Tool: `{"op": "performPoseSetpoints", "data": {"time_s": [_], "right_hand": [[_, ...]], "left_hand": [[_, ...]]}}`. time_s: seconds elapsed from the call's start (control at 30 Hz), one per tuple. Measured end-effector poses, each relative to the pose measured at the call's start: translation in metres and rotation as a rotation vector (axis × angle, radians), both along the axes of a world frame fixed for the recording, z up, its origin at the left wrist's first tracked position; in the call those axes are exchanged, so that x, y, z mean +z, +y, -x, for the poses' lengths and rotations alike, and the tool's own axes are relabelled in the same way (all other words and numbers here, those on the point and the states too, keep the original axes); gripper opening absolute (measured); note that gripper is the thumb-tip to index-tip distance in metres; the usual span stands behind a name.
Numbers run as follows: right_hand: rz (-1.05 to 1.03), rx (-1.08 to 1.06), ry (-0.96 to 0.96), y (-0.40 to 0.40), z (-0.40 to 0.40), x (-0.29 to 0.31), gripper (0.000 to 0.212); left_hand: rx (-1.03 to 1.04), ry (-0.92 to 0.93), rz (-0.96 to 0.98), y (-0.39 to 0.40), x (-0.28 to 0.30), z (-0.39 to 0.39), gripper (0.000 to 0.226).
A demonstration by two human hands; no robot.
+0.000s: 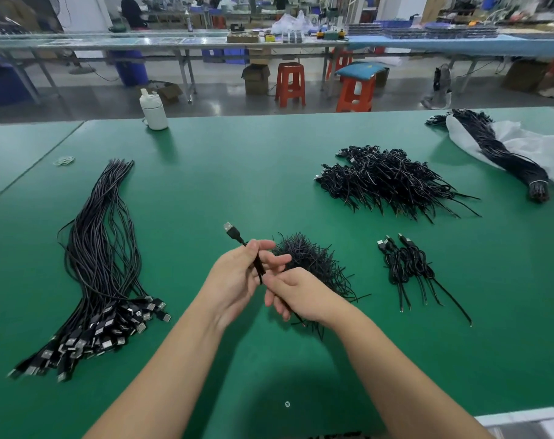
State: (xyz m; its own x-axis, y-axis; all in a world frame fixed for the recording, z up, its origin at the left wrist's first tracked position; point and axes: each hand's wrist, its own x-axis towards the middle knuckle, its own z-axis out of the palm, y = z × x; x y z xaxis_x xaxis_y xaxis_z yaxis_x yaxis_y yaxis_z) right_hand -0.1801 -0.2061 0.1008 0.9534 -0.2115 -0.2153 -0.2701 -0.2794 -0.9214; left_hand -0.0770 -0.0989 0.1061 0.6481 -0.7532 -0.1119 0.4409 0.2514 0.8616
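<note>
Hands held one black USB cable (257,263) above the green table (269,172) at the lower centre of the frame, with a pile of short black wire pieces (313,258) showing just behind the right hand (301,296). The left hand (237,280) gripped the cable's upper stretch, thumb and fingers curled round it just below the moulded plug (229,228). The right hand pinched the lower stretch, its fingers bent round the cord where the two hands nearly touched. The cable's long axis ran on a diagonal from upper left to lower right: the metal plug end pointed up toward the upper left, and the thin bare tail (296,318) trailed out beneath the right hand toward the lower right. The left hand sat nearer the plug and the right nearer the tail, so any folding or winding of the cord appeared likely to turn on the right hand bringing the tail back along that diagonal toward the left hand's grip. A long bundle of straight cables (104,264) lay at the left of the frame, a few coiled cables (405,264) at the right, and a larger dark heap (386,179) beyond them toward the upper right. Whether the held cord was already doubled inside the left palm could not be told.
</note>
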Motion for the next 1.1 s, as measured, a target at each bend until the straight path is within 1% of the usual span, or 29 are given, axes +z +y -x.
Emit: {"op": "performPoseSetpoints", "data": {"time_s": [0.07, 0.1, 0.17, 0.2, 0.23, 0.3, 0.33, 0.4, 0.5, 0.63, 0.67, 0.77, 0.87, 0.93, 0.97, 1.0, 1.07, 1.1], "right_hand": [[0.111, -0.065, 0.031, 0.0, 0.0, -0.004, 0.048], [0.139, -0.097, 0.017, 0.0, 0.0, -0.006, 0.044], [0.13, -0.146, -0.062, 0.001, 0.001, -0.007, 0.021], [0.075, -0.154, -0.11, 0.001, 0.001, -0.006, 0.012], [0.002, -0.151, -0.155, 0.002, 0.001, -0.004, 0.021], [-0.159, -0.112, -0.222, 0.003, 0.002, -0.001, 0.046], [-0.22, -0.09, -0.243, 0.004, 0.002, 0.0, 0.054], [-0.283, -0.069, -0.262, 0.007, 0.001, 0.002, 0.063], [-0.275, -0.093, -0.265, 0.006, 0.0, 0.0, 0.065], [-0.231, -0.131, -0.279, 0.002, 0.0, -0.007, 0.058], [-0.241, -0.139, -0.286, 0.001, 0.001, -0.008, 0.053], [-0.194, -0.139, -0.296, 0.0, 0.001, -0.011, 0.025], [-0.258, -0.158, -0.276, -0.002, 0.002, -0.014, 0.023], [-0.31, -0.157, -0.272, -0.004, 0.002, -0.017, 0.013], [-0.314, -0.152, -0.278, -0.004, 0.001, -0.017, 0.015], [-0.31, -0.146, -0.287, -0.002, 0.002, -0.017, 0.021], [-0.295, -0.148, -0.315, 0.001, 0.002, -0.017, 0.043], [-0.29, -0.158, -0.326, 0.002, 0.003, -0.017, 0.049]], "left_hand": [[0.031, -0.001, 0.021, -0.001, 0.001, 0.0, 0.025], [0.04, 0.006, 0.027, -0.002, 0.002, 0.001, 0.023], [0.041, 0.037, 0.038, -0.002, 0.003, 0.003, 0.02], [0.036, 0.046, 0.038, -0.001, 0.003, 0.003, 0.02], [0.03, 0.047, 0.031, 0.001, 0.002, 0.003, 0.021], [0.019, 0.047, 0.015, 0.003, 0.0, 0.003, 0.023], [0.016, 0.056, 0.009, 0.003, -0.001, 0.003, 0.024], [0.008, 0.06, -0.008, 0.004, -0.002, 0.003, 0.028], [-0.043, 0.037, -0.032, 0.005, 0.0, 0.005, 0.035], [-0.153, 0.034, -0.01, 0.008, 0.003, 0.005, 0.035], [-0.168, 0.043, 0.011, 0.009, 0.004, 0.005, 0.033], [-0.202, 0.044, 0.04, 0.011, 0.005, 0.004, 0.031], [-0.229, 0.007, 0.027, 0.011, 0.004, 0.006, 0.031], [-0.219, 0.01, 0.022, 0.011, 0.003, 0.007, 0.03], [-0.215, 0.016, 0.021, 0.01, 0.003, 0.008, 0.029], [-0.215, 0.019, 0.018, 0.01, 0.002, 0.008, 0.03], [-0.234, 0.018, -0.001, 0.009, 0.003, 0.008, 0.033], [-0.242, 0.028, -0.016, 0.009, 0.004, 0.008, 0.032]]}}
